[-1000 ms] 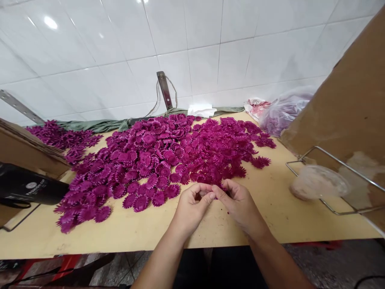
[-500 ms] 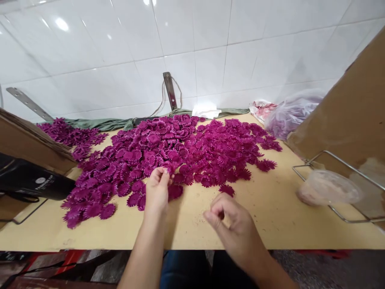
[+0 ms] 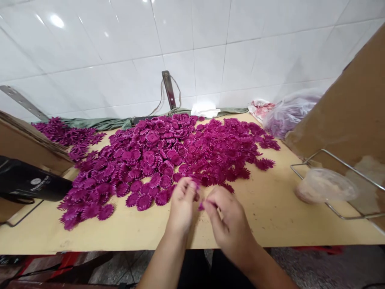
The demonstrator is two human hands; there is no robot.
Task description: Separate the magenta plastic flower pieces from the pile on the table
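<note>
My left hand (image 3: 182, 200) is closed in a pinch on a purple petalled disc (image 3: 194, 180), partly covered by the fingers. Close beside it, my right hand (image 3: 230, 214) has thumb and forefinger pressed together at a small purple piece (image 3: 201, 206). Blur hides whether that piece is separate from the disc. Behind both hands spreads a large heap of purple scalloped discs (image 3: 153, 138), flatter toward the front left. More ragged-edged purple discs (image 3: 222, 146) lie on the right side of the heap.
Star-shaped purple pieces (image 3: 64, 134) sit at the back left. A black cup (image 3: 36, 180) leans in a wire holder by a cardboard box at left. At right are a plastic tub (image 3: 326, 185) in a wire rack, a cardboard box (image 3: 345, 116) and a plastic bag (image 3: 290, 114).
My left hand has moved right, away from the heap, with a purple disc. My right hand has come in slightly left, and the hands are now nearly touching.
</note>
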